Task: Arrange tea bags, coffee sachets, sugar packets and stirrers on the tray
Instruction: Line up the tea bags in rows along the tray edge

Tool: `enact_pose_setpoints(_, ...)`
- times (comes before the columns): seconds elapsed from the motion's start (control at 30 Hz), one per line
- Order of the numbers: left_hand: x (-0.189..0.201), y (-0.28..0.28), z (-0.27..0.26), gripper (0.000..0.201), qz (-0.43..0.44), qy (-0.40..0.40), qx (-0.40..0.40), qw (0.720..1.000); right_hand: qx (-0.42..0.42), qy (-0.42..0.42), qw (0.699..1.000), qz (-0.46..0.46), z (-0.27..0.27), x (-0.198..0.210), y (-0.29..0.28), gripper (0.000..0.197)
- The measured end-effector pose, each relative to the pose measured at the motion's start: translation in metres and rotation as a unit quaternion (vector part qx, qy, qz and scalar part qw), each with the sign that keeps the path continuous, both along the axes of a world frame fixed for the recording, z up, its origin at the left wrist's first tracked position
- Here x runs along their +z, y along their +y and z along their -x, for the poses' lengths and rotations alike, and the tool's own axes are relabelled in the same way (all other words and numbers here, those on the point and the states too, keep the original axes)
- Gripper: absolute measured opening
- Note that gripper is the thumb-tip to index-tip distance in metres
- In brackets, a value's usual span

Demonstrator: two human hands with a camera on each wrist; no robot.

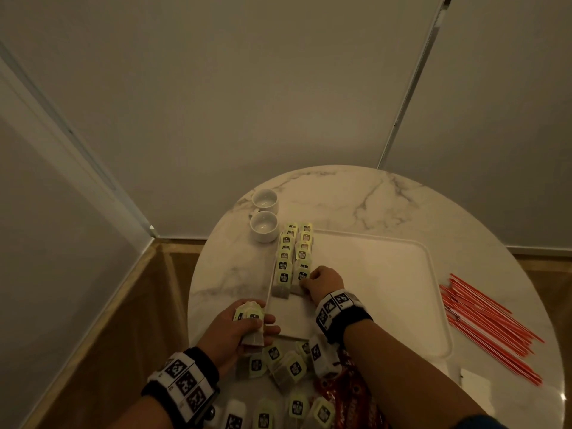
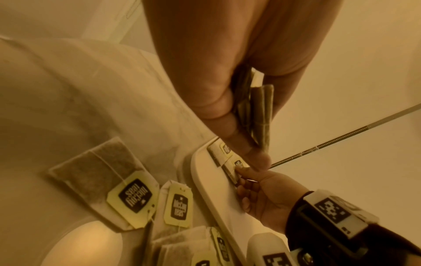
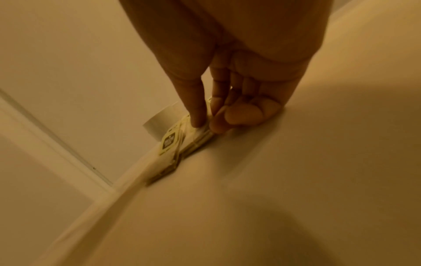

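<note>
laying tea bags along the tray's left edge

my right hand (image 1: 325, 281) pinches the nearest tea bag (image 1: 301, 275) of the two rows inside the tray (image 1: 387, 274); my left hand (image 1: 244, 328), just left of the tray, grips a small stack of tea bags (image 1: 250, 317).

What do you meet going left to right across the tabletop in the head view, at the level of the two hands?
left hand gripping a small stack of tea bags → right hand pinching the nearest bag of the inner row of tea bags → bare white tray → red stirrers.
</note>
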State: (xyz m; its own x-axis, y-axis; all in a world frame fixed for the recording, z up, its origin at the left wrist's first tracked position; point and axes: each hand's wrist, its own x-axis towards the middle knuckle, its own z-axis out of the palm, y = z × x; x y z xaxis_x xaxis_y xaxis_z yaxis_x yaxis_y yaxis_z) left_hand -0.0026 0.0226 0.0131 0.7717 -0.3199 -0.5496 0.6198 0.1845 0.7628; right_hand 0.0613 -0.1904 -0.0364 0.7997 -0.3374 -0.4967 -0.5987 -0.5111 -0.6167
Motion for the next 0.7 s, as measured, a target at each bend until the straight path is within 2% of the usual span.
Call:
enact_pose_setpoints(0.13,0.0000,-0.0003,-0.0001,0.030,-0.003,-0.001,-0.003,1.000,0.029,-0.002,0.999,0.033,-0.0002,0.0016,-0.0020,0.015)
enact_pose_setpoints(0.4,-0.0002,-0.0029,0.0010,0.029,-0.002,0.005,-0.007,1.000,0.042,-0.005,0.999,0.030,0.0009,0.0004,-0.0043,0.010)
enact_pose_setpoints(0.57,-0.0003,-0.0042,0.0017,0.029,-0.006,0.007,-0.009,1.000,0.049,0.004,0.998,0.039,0.0003,0.0003,-0.0063,0.017)
enact_pose_setpoints(0.7,-0.0011,-0.0029,0.0012,0.030,-0.003,0.007,-0.007,1.000,0.019,0.006,1.000,0.016,-0.0036,0.0011,-0.0037,0.020)
